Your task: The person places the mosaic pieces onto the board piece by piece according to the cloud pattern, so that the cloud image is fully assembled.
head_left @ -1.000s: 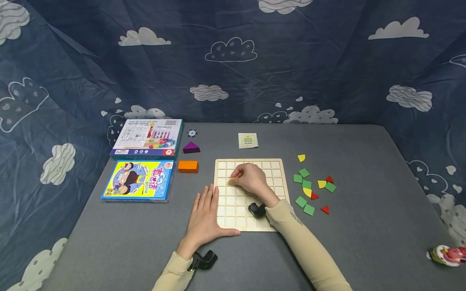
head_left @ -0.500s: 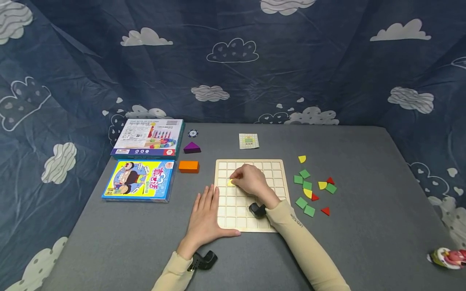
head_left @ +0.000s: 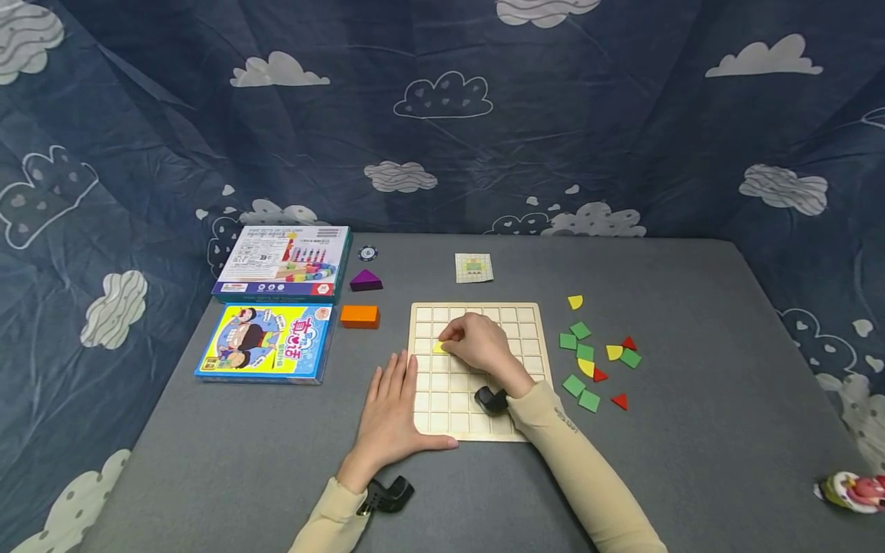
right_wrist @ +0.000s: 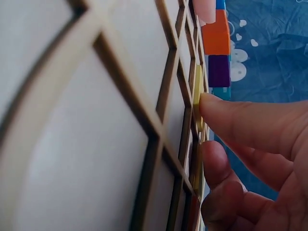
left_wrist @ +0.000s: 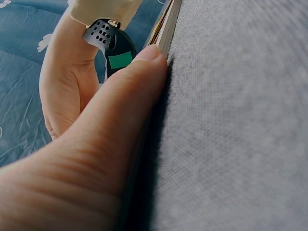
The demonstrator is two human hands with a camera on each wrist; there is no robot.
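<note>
A grey desk point(head_left: 691, 430) is seen, backed by a dark blue cloth printed with clouds point(head_left: 442, 115). Near the middle of the desk a wooden grid board point(head_left: 525, 322) is laid flat, its face divided into square cells. At the far left of the desk two game boxes are set one behind the other: a white-faced box point(head_left: 282, 263) farther off and a blue-and-yellow box point(head_left: 264, 342) nearer.

The left hand point(head_left: 389, 418) is laid flat on the desk against the board's left edge, its fingers straight and its thumb stretched along the board's near edge; nothing is held by it. The right hand point(head_left: 482, 343) is rested on the board with its fingers curled, and a small yellow piece point(head_left: 439, 347) is pinched at the fingertips point(right_wrist: 226, 115) and pressed into a cell in the board's left part, in the third row from the far edge.

Between the boxes and the board an orange block point(head_left: 359, 316) is placed, with a purple triangular block point(head_left: 365, 280) just behind it. A small pattern card point(head_left: 473, 267) is laid beyond the board. To the right of the board loose flat pieces point(head_left: 594, 357) in green, yellow and red are scattered. A small toy figure point(head_left: 852, 491) is seen at the desk's right edge.
</note>
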